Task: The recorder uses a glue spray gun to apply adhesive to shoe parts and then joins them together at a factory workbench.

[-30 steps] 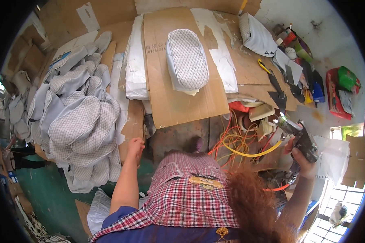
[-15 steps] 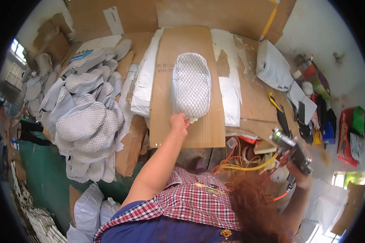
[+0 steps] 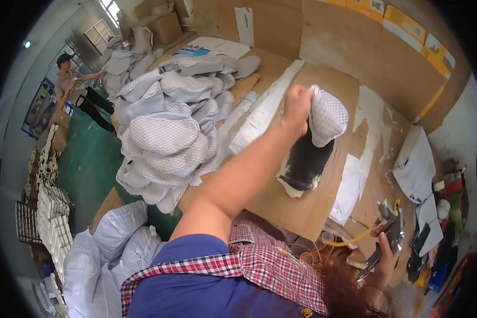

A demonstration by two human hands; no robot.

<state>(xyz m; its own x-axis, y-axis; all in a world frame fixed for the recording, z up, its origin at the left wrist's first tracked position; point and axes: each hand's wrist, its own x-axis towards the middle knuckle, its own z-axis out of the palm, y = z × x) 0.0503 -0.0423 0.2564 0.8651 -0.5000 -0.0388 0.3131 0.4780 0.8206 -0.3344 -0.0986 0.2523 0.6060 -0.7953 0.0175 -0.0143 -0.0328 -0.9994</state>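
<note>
My left hand is raised over the cardboard-topped table, its fingers closed on a light grey fabric cover with a diamond pattern. Below the cover lies a black pad with a ragged cream edge at its near end. The cover overlaps the pad's far end; whether the two are joined there, I cannot tell. Off to the right, beside the table, my right hand grips a silver and black air staple gun.
On the left of the table a large heap of similar grey covers is piled up. White bags stand at lower left. Another person is at the far left. A cutter, phone and oddments crowd the right side, with a yellow hose nearby.
My left hand has moved from the near end to the far end, lifting the cover and baring the black pad. My view has swung left. The staple gun stays in my right hand.
</note>
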